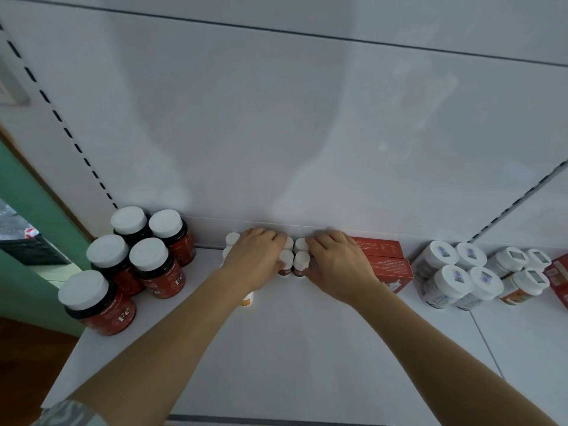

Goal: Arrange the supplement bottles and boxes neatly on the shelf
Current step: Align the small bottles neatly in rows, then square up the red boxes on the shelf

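Observation:
Several small white-capped bottles (293,256) stand in a tight cluster at the back middle of the white shelf (292,348). My left hand (255,259) lies over the left part of the cluster, fingers curled round bottles there. My right hand (336,262) grips the right side of the cluster. One more small bottle with an orange label (246,300) peeks out under my left wrist. Two red boxes (388,259) lie just right of my right hand, partly hidden by it.
Several large dark bottles with red labels and white lids (129,259) stand at the left end. White jars with labelled lids (458,275) stand at the right, with another red box (559,278) at the far right edge. The shelf's back panel (307,133) rises behind.

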The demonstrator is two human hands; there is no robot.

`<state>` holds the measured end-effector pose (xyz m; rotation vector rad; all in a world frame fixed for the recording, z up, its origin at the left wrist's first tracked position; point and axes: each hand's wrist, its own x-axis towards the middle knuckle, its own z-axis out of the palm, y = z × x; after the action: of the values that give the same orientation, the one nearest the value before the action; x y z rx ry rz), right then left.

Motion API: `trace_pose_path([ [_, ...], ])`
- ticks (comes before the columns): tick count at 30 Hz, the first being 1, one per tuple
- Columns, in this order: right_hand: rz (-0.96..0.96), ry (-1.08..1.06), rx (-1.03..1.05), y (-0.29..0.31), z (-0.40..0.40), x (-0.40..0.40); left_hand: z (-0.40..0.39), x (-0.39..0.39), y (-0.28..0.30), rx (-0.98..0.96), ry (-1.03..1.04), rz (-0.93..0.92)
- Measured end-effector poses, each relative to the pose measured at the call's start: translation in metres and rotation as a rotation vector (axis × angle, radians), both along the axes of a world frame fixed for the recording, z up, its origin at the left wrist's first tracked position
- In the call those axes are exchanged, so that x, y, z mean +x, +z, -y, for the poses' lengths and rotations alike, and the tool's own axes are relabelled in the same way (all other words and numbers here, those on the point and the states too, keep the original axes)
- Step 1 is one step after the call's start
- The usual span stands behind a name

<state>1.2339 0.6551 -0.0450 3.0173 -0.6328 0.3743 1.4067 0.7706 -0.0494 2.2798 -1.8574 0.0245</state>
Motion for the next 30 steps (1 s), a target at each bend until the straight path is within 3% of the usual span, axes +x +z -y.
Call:
trace_pose_path([
  [9,-0.020,-0.157,-0.047,0.034,0.014,-0.053,0.013,-0.031,0.033,-0.097,-0.103,-0.009],
  [15,-0.065,-0.262,-0.015,0.034,0.039,-0.103,0.031,-0.083,0.035,-0.045,-0.119,-0.071],
  [24,-0.157,-0.171,-0.135,0.022,0.068,-0.129,0.051,-0.123,0.021,0.051,0.065,0.009],
  [30,-0.136,-0.158,-0.215,0.012,0.074,-0.132,0.054,-0.129,0.016,0.083,0.123,-0.042],
])
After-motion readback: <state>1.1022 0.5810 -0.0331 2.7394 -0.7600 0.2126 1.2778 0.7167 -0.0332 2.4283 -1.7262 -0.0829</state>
